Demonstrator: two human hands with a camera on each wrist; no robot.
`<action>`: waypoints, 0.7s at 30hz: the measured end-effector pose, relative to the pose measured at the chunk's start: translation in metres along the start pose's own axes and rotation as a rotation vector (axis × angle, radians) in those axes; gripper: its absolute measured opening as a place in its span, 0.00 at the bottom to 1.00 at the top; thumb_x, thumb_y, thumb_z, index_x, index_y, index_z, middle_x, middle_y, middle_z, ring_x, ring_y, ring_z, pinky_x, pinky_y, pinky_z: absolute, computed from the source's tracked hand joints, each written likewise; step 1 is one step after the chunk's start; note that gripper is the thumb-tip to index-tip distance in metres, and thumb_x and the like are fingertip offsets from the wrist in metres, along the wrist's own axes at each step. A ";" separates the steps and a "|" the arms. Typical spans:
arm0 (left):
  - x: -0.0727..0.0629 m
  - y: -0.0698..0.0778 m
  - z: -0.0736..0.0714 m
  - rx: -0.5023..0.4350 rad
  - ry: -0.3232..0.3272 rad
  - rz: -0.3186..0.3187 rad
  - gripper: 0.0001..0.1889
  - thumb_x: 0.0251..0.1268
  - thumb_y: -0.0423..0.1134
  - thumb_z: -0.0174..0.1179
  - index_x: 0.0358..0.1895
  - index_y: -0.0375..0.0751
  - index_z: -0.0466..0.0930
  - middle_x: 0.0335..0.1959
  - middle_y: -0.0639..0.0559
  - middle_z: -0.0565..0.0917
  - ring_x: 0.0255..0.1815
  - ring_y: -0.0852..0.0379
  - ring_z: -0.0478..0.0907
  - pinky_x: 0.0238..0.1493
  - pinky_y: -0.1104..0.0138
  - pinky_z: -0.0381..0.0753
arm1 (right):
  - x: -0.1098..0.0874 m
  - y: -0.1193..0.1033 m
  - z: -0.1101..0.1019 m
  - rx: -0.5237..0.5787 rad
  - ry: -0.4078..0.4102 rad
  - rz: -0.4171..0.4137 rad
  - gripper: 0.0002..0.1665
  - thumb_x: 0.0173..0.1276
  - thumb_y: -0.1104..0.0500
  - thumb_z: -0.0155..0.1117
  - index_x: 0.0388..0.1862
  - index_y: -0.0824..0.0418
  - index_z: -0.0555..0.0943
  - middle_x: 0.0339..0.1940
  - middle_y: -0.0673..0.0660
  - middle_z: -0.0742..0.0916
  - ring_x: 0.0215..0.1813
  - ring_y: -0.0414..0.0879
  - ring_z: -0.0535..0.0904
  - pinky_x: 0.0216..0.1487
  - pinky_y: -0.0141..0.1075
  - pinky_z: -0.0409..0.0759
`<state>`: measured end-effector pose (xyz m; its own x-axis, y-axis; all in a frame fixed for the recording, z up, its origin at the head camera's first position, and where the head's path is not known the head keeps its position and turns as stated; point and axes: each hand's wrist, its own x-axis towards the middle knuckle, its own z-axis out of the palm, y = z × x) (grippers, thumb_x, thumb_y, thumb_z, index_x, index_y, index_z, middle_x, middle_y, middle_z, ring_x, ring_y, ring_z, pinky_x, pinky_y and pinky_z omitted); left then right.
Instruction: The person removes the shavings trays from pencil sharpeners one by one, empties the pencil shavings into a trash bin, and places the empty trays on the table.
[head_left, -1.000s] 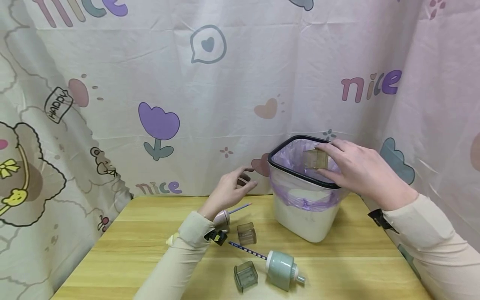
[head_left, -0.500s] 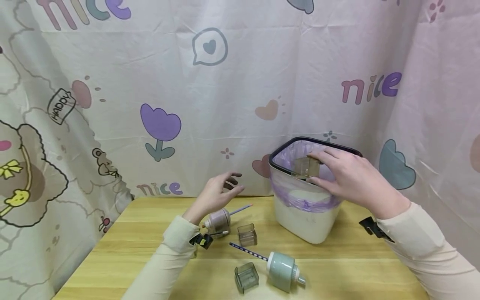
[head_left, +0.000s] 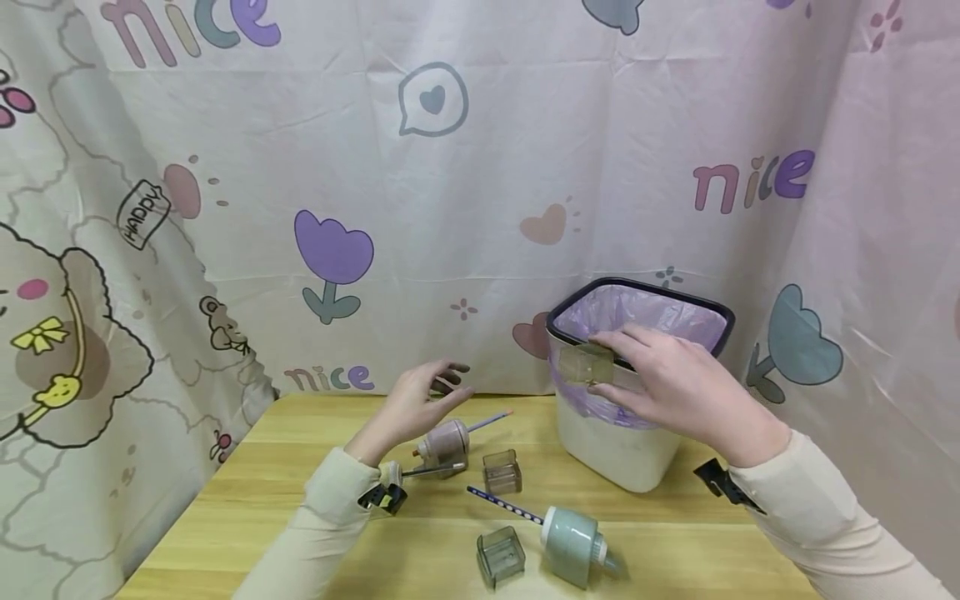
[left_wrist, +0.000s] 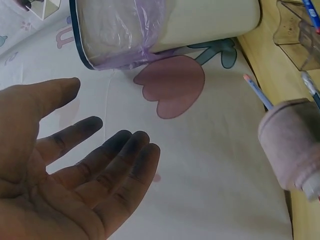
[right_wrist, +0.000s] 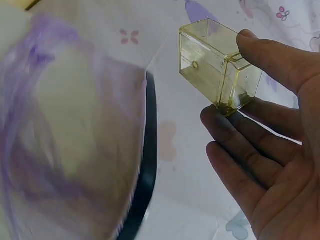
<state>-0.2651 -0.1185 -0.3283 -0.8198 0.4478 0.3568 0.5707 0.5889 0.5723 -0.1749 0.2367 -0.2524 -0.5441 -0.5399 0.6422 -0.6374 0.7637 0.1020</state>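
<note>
My right hand pinches a see-through yellowish shavings box between thumb and fingers. In the head view the box overlaps the front left rim of a white trash bin lined with a purple bag. Dark smudges cover the fingertips of both hands. My left hand hovers with relaxed fingers and nothing in it, above a pink pencil sharpener with a pencil in it. A yellow sharpener, also with a pencil, is partly hidden by the left wrist.
Two more smoky shavings boxes, one farther back and one nearer, lie on the wooden table. Beside the nearer one lies a green sharpener with a dotted pencil in it. A printed curtain hangs behind.
My right hand has brought the shavings box out from over the bin's opening, leftward and toward me past the front rim. My left hand has drifted left and down, uncovering the pink sharpener.
</note>
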 end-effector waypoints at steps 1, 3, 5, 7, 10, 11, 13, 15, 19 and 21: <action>-0.002 -0.001 -0.001 0.007 0.001 0.000 0.21 0.78 0.44 0.65 0.67 0.41 0.81 0.55 0.43 0.89 0.54 0.46 0.88 0.61 0.50 0.89 | 0.000 -0.002 0.002 0.005 -0.003 -0.002 0.33 0.59 0.53 0.85 0.61 0.63 0.85 0.43 0.56 0.90 0.40 0.50 0.89 0.38 0.50 0.92; -0.007 -0.004 -0.003 0.019 0.004 -0.008 0.21 0.78 0.44 0.66 0.67 0.41 0.81 0.55 0.44 0.90 0.55 0.47 0.88 0.62 0.49 0.88 | 0.000 -0.006 0.007 0.019 -0.010 -0.006 0.33 0.59 0.53 0.85 0.62 0.62 0.85 0.44 0.55 0.90 0.42 0.50 0.89 0.40 0.50 0.92; -0.012 -0.008 -0.005 0.036 0.005 -0.007 0.20 0.78 0.44 0.66 0.67 0.42 0.81 0.56 0.44 0.90 0.55 0.47 0.88 0.61 0.49 0.89 | 0.000 -0.010 0.012 0.037 -0.021 -0.007 0.34 0.60 0.53 0.85 0.64 0.60 0.84 0.45 0.54 0.90 0.43 0.49 0.89 0.42 0.51 0.92; -0.017 -0.011 -0.008 0.048 0.010 -0.014 0.20 0.77 0.44 0.66 0.67 0.42 0.82 0.57 0.45 0.90 0.56 0.47 0.89 0.60 0.49 0.89 | 0.000 -0.014 0.017 0.045 -0.032 -0.001 0.34 0.61 0.52 0.85 0.64 0.60 0.84 0.48 0.54 0.91 0.45 0.50 0.90 0.43 0.51 0.92; -0.025 -0.016 -0.011 0.060 0.012 -0.024 0.20 0.77 0.45 0.67 0.66 0.43 0.82 0.58 0.45 0.90 0.55 0.46 0.89 0.58 0.50 0.90 | 0.000 -0.019 0.025 0.055 -0.045 0.010 0.35 0.62 0.51 0.84 0.65 0.61 0.84 0.51 0.56 0.92 0.47 0.51 0.91 0.45 0.51 0.92; -0.027 -0.017 -0.012 0.060 0.012 -0.033 0.20 0.77 0.45 0.67 0.66 0.44 0.82 0.58 0.45 0.90 0.55 0.46 0.89 0.57 0.50 0.90 | 0.000 -0.020 0.028 0.058 -0.045 0.011 0.34 0.62 0.50 0.84 0.64 0.61 0.84 0.51 0.57 0.92 0.47 0.52 0.91 0.45 0.50 0.92; -0.031 -0.021 -0.014 0.064 0.010 -0.040 0.20 0.77 0.45 0.66 0.66 0.44 0.82 0.59 0.45 0.89 0.55 0.46 0.89 0.57 0.50 0.90 | 0.000 -0.024 0.034 0.068 -0.046 0.008 0.34 0.61 0.50 0.85 0.63 0.62 0.84 0.52 0.57 0.92 0.48 0.51 0.91 0.45 0.49 0.92; -0.035 -0.024 -0.016 0.065 0.006 -0.050 0.20 0.78 0.46 0.66 0.66 0.44 0.82 0.59 0.45 0.89 0.56 0.46 0.89 0.57 0.49 0.90 | 0.000 -0.027 0.041 0.077 -0.046 0.000 0.34 0.61 0.49 0.85 0.63 0.63 0.84 0.53 0.58 0.92 0.49 0.51 0.91 0.47 0.48 0.92; -0.041 -0.031 -0.019 0.063 -0.001 -0.070 0.20 0.79 0.48 0.65 0.66 0.44 0.82 0.58 0.45 0.89 0.56 0.46 0.88 0.57 0.49 0.90 | -0.001 -0.035 0.054 0.094 -0.061 0.006 0.35 0.62 0.49 0.84 0.64 0.63 0.84 0.55 0.59 0.92 0.50 0.52 0.92 0.50 0.47 0.92; -0.044 -0.034 -0.019 0.056 -0.001 -0.084 0.20 0.79 0.48 0.65 0.66 0.44 0.82 0.58 0.44 0.89 0.56 0.46 0.89 0.57 0.49 0.90 | -0.001 -0.039 0.059 0.109 -0.079 0.018 0.35 0.63 0.48 0.83 0.64 0.63 0.83 0.55 0.58 0.92 0.50 0.51 0.92 0.51 0.46 0.92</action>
<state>-0.2490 -0.1711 -0.3490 -0.8649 0.3961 0.3083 0.5017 0.6608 0.5583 -0.1817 0.1867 -0.3017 -0.5948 -0.5555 0.5811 -0.6800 0.7332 0.0049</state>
